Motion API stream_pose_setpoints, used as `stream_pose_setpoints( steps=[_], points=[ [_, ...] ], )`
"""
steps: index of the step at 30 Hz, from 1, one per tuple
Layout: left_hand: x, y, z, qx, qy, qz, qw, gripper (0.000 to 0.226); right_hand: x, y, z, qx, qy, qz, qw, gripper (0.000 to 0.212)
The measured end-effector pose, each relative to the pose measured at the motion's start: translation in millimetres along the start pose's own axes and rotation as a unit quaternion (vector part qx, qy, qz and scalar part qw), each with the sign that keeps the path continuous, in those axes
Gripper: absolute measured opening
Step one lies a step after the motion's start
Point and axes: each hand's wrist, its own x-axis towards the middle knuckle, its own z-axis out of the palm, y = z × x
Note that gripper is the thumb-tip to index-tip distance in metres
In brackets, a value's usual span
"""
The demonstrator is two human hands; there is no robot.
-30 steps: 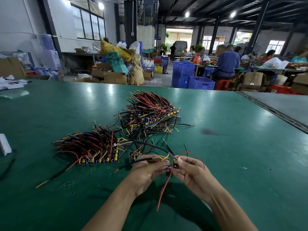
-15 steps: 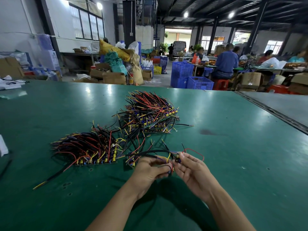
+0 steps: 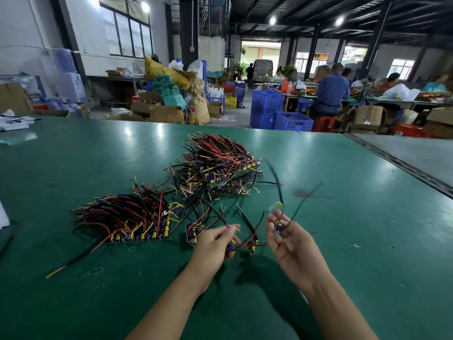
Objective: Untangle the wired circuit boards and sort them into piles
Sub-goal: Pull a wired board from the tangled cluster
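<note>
Count: two piles of wired circuit boards on the green table (image 3: 343, 229).
- The near pile (image 3: 127, 219) lies left of the hands.
- The far pile (image 3: 220, 165) lies beyond it, toward the middle of the table. Stray wires bridge the two.
- One small cluster of boards (image 3: 193, 233) lies just beside the left grip.
- One thick black cable with a yellow tip (image 3: 73, 262) runs from the near pile's front edge toward the near left.
- Three single boards are off the piles: one in each grip and one between them.

Unclear: the boards per pile cannot be counted, because wires cover them. The wires rising from the right grip are motion-blurred. A white object (image 3: 3, 217) is cut off by the left edge.

Pose: two bare forearms enter from the bottom edge.
- The left grip (image 3: 215, 241) has the back of the hand up and the fingers curled, pinching the left board (image 3: 231, 244).
- The right grip (image 3: 291, 241) has the palm toward the camera. Its thumb and fingertips pinch the right board (image 3: 278, 228).
- The middle board (image 3: 252, 246) hangs between the grips on a red wire (image 3: 259, 230). I cannot tell whether it touches the table.
</note>
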Motion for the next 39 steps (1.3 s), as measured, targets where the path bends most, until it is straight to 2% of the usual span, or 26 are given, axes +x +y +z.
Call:
stream_pose_setpoints(
  steps=[3,8,9,12,14,17,20,25,29,32,34,36,39],
  points=[
    [1,1,1,-0.047,-0.002,-0.035,0.998,0.026,1,-2,-1,0.0,0.038,-0.004,0.999,0.021],
    [3,-6,0,-0.104,-0.076,-0.062,0.99,0.024,4,-2,-3,-0.077,0.108,-0.032,0.991,0.034],
    [2,-7,-1,-0.098,-0.098,-0.057,0.989,0.028,3,-2,-3,-0.085,0.112,-0.029,0.99,0.038],
    [2,-10,-3,-0.047,-0.14,-0.037,0.988,0.066,3,-2,1,-0.08,0.109,-0.016,0.991,0.045],
    [1,-12,-5,-0.015,-0.159,-0.024,0.987,0.077,0,-2,3,-0.091,0.091,-0.023,0.991,0.042],
    [1,-15,-6,0.062,-0.146,0.025,0.987,0.068,-5,-1,3,-0.125,0.051,-0.058,0.989,0.026],
    [1,-15,-1,0.007,-0.111,0.009,0.994,0.062,-8,-2,3,-0.194,0.037,-0.07,0.978,0.016],
    [-3,-10,5,-0.015,-0.101,0.03,0.994,0.013,-7,-3,1,-0.282,0.077,-0.097,0.951,0.018],
    [-2,-10,7,-0.015,-0.054,0.021,0.998,0.023,-9,-5,1,-0.308,0.098,-0.115,0.939,0.026],
    [1,-13,10,0.041,-0.024,0.009,0.999,0.024,-9,-5,0,-0.327,0.12,-0.127,0.929,0.026],
    [4,-14,16,0.122,-0.001,0.017,0.992,0.026,-8,-5,-3,-0.337,0.153,-0.134,0.919,0.019],
    [6,-16,22,0.248,0.033,0.04,0.967,0.032,-6,-3,-7,-0.341,0.188,-0.128,0.912,0.015],
    [7,-16,32,0.343,0.053,0.065,0.935,0.043,-2,-1,-15,-0.34,0.224,-0.112,0.907,0.017]
  ],
)
